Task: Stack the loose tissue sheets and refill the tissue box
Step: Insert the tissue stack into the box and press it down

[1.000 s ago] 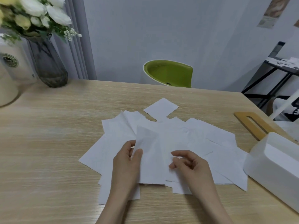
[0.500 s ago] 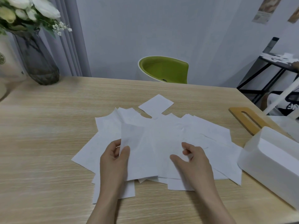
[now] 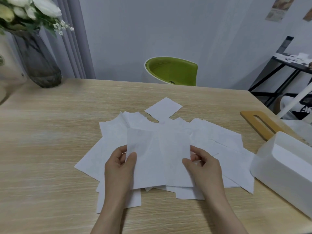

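Several loose white tissue sheets [image 3: 224, 146] lie fanned out across the middle of the wooden table [image 3: 50, 149]. On top of them is one sheet [image 3: 158, 157] held at both sides: my left hand [image 3: 121, 168] pinches its left edge between thumb and fingers, and my right hand [image 3: 204, 164] pinches its right edge. A single small sheet [image 3: 163, 108] lies apart at the far side of the pile. The white tissue box [image 3: 285, 169] stands open at the right edge, and its wooden lid [image 3: 260, 125] with a slot lies behind it.
A dark glass vase [image 3: 38, 65] of white flowers stands at the table's far left corner beside a pale object [image 3: 6, 71]. A green chair [image 3: 172, 70] sits behind the far edge. A black rack [image 3: 287, 65] stands off to the right.
The top sheet has been spread wider between my hands. My right hand moved from resting on the pile to pinching the sheet's right edge. The view shifted slightly.
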The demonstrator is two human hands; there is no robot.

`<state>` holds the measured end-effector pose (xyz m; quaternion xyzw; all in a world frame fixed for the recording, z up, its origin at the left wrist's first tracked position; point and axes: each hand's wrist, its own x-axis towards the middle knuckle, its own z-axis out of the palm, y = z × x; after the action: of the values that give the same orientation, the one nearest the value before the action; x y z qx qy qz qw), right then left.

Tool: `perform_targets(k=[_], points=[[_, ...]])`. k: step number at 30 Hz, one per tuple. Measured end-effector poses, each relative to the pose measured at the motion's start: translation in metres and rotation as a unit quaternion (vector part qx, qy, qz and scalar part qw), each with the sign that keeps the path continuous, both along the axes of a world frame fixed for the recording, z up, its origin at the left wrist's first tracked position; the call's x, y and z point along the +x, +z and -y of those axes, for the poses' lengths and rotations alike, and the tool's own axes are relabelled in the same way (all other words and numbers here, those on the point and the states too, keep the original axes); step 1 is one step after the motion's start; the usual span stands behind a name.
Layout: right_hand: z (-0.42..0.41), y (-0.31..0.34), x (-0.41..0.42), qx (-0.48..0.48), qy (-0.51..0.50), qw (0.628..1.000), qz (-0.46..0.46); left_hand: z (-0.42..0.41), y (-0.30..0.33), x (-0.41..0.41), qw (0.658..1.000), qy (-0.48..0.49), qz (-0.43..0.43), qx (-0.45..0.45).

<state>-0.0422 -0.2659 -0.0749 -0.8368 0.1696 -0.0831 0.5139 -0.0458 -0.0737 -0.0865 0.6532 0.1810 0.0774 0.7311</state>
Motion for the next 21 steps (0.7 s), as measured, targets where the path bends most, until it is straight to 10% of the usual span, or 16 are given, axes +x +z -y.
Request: perform_targets(k=[11,21], points=[[0.004,-0.002,0.000,-0.019,0.077,0.996,-0.039,-0.001,0.002,-0.001,0.999,-0.012,0.006,-0.032],[0.033,0.020,-0.006,0.281,0.029,0.958,-0.052,0.000,0.002,0.000,1.000,-0.018,-0.006,-0.022]])
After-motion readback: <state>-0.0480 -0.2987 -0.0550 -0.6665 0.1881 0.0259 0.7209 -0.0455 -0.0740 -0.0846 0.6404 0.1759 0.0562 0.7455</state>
